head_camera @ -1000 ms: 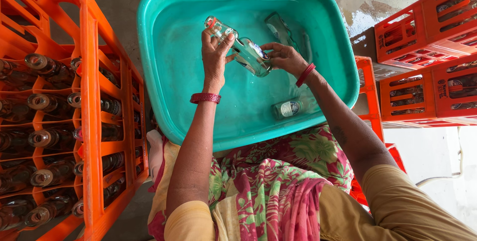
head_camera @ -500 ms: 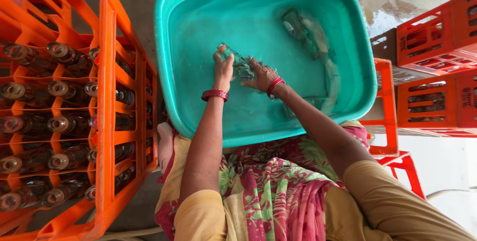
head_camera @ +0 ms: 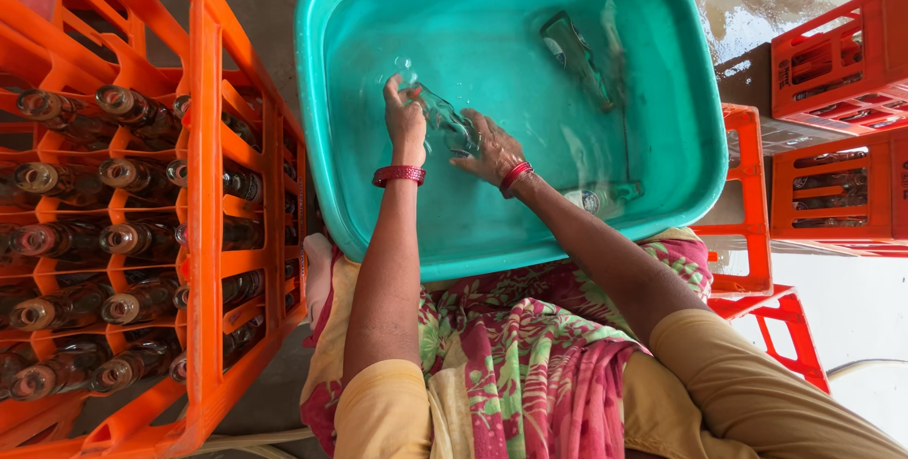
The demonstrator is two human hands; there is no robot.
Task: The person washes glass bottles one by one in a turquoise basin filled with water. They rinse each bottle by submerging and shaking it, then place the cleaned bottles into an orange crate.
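Observation:
Both my hands hold one clear glass bottle low in the water of a teal plastic tub. My left hand grips the bottle's neck end, and my right hand holds its body. Each wrist wears a red bangle. A second bottle lies under water at the tub's far right. A third bottle lies near the tub's front wall, close to my right forearm.
An orange crate stacked on others at my left holds several capped glass bottles. More orange and red crates stand at the right on a wet concrete floor. My lap, in floral cloth, is under the tub's near rim.
The bottle, held up above the tub a second ago, has gone down into the water with both hands. The view has shifted slightly.

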